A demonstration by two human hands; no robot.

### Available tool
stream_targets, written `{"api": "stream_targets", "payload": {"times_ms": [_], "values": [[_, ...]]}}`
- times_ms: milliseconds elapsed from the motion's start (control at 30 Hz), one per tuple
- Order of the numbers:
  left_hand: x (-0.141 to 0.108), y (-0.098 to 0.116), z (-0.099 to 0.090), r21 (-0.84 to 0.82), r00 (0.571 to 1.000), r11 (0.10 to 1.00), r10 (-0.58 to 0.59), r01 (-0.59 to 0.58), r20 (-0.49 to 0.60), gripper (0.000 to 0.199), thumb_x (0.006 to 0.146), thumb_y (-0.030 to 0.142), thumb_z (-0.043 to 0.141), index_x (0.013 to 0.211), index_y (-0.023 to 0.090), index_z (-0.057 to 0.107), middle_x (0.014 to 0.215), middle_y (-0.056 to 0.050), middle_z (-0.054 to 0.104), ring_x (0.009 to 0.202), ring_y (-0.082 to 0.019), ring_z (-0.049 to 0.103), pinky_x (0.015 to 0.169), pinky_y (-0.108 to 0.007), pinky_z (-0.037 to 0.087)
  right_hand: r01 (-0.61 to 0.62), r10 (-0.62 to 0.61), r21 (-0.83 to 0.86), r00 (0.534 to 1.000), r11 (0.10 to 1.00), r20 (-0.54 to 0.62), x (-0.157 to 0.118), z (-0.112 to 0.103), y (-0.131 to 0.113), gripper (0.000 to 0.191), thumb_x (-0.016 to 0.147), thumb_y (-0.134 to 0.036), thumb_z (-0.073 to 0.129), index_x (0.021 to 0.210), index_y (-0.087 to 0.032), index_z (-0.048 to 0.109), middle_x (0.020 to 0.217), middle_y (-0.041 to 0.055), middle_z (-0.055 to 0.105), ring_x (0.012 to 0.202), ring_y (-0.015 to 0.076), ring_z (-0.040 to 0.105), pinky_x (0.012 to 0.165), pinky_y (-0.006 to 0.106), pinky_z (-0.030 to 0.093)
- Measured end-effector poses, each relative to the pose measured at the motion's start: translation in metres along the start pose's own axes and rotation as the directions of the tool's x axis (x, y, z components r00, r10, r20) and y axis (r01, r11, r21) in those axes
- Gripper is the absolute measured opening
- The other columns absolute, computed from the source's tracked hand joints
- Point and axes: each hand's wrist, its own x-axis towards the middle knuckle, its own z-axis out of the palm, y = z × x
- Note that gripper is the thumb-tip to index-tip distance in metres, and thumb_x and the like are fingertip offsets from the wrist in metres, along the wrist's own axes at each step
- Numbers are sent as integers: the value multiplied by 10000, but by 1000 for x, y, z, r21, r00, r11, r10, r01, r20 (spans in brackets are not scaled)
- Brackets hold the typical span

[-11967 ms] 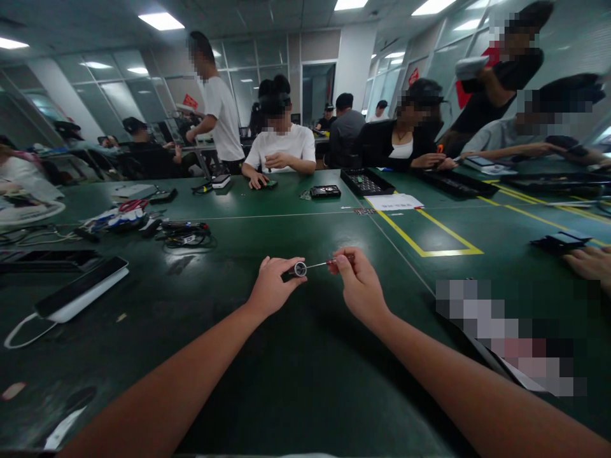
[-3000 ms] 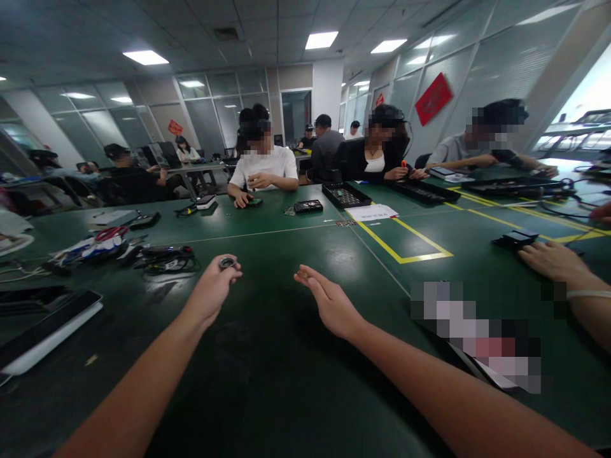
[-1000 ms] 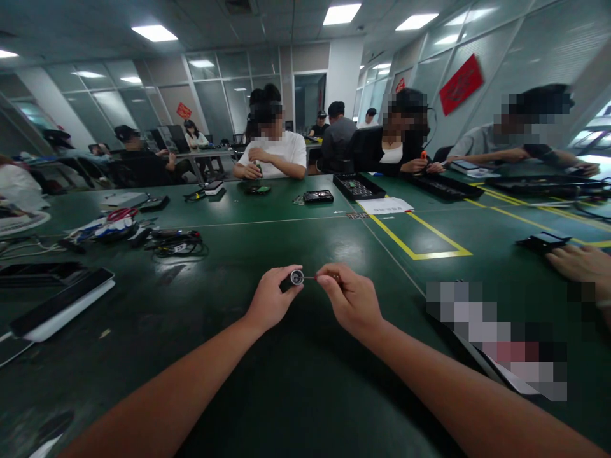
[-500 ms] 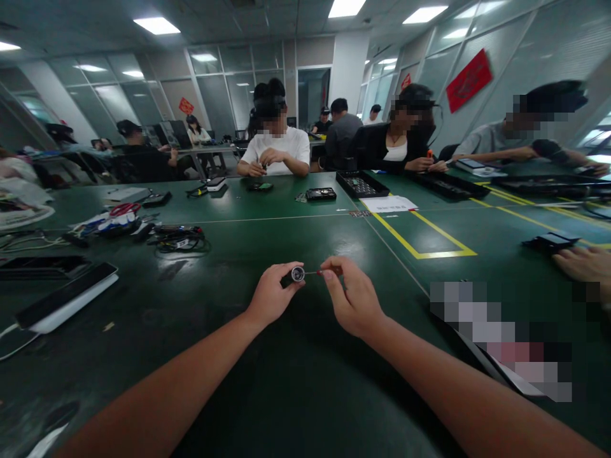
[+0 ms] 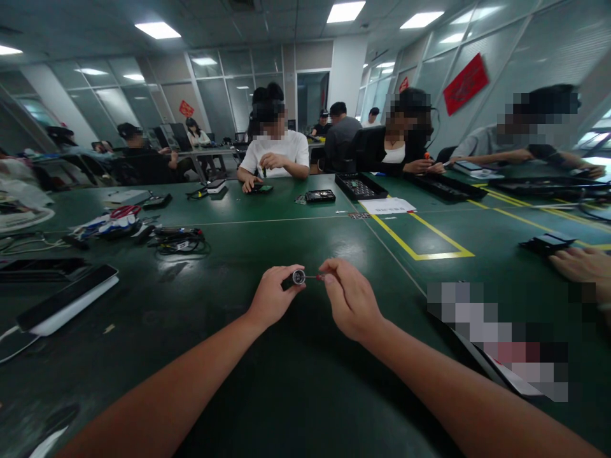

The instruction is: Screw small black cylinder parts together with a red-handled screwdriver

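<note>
Above the green table, my left hand (image 5: pixel 275 298) grips a small round metal-rimmed part (image 5: pixel 298 277) between thumb and fingers, its open face toward me. My right hand (image 5: pixel 351 298) is closed on a thin screwdriver (image 5: pixel 320 277) with a red collar. The driver's shaft points left and its tip reaches the right side of the round part. Most of the driver's handle is hidden in my right hand.
A black-and-white device (image 5: pixel 69 300) and bundled cables (image 5: pixel 179 240) lie left. Ahead are a black tray (image 5: pixel 361 187), paper (image 5: pixel 389 206) and yellow tape. Another person's hand (image 5: pixel 580 266) rests at the right. Several people sit beyond the table.
My right hand has turned slightly around the driver, while my left hand stays nearly still. Across the table, a person in white has lowered one hand to a dark object.
</note>
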Motion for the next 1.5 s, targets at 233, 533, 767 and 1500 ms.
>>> {"api": "stream_targets", "payload": {"times_ms": [233,533,767,1500], "values": [[0,-3,1,-33,1000,999,-13,12,-26,336,866,217,710,1192,289,670,1154,-28,697,1078,-235,627,977,-419,479,-103,103,69,995,992,1,-2,4,0,163,982,-264,437,1073,-204,558,807,40,664,705,192,643,669,327,475],[0,8,-7,118,999,992,39,-37,-19,350,878,230,707,1216,302,655,1173,-20,699,1114,-252,602,1100,-541,346,-480,605,601,796,639,-8,8,16,32,291,945,-463,498,871,-200,600,696,17,626,615,171,605,622,333,531],[1,1,-8,124,1000,992,28,-27,-5,371,872,261,711,1236,299,647,1143,-29,701,1056,-255,604,998,-489,428,-464,652,680,758,567,-26,8,23,43,275,914,-467,549,880,-199,597,719,2,623,633,151,592,634,316,523],[2,-3,-8,116,998,992,53,-50,-27,365,858,253,737,1211,304,662,1169,-24,703,1085,-251,613,990,-458,438,-153,158,165,987,974,-23,-1,8,8,107,980,-271,472,1017,-228,563,863,44,692,779,194,680,720,324,502]]}}
